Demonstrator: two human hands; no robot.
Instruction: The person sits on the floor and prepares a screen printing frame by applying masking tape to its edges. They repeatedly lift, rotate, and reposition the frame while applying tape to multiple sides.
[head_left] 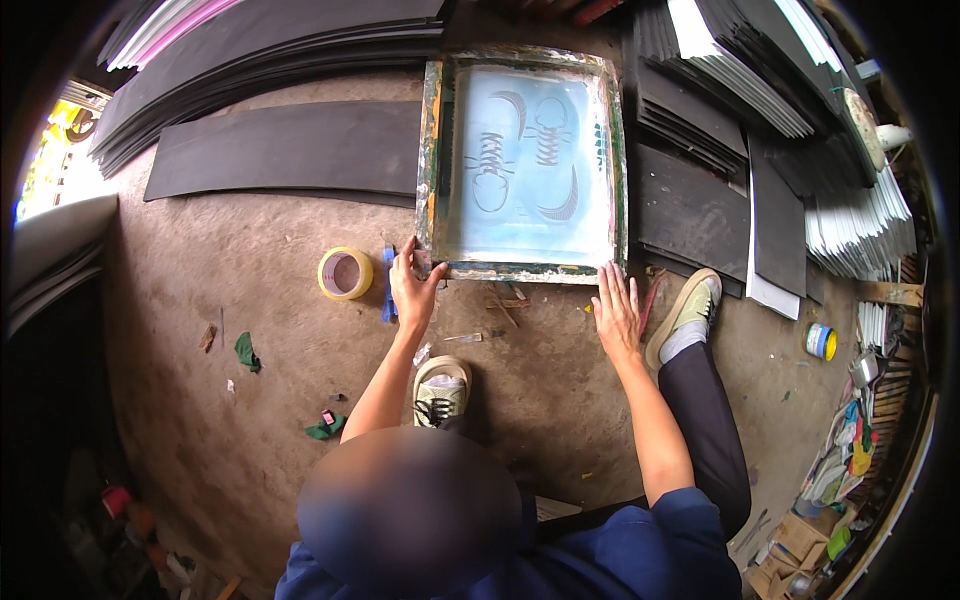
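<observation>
A screen printing frame [432, 150] with worn, paint-smeared wooden sides lies on the dark sheets and floor ahead of me. Its pale blue mesh [530, 150] bears crescent and lace-like figures. At the near left corner, my left hand [412, 290] has thumb and fingers closed about the wood. My right hand [618, 310] is stretched out, its fingertips touching the near right corner. Just left of my left hand lie a narrow blue object [389, 285], partly covered by it, and a roll of yellow tape [345, 273].
Long dark sheets [290, 150] lie left of the frame, with taller stacks [270, 50] behind. More dark sheets [690, 210] and white ones [862, 225] are piled at right. A blue and yellow tin [821, 341] stands far right. Green scraps [246, 352] litter the concrete floor [270, 300].
</observation>
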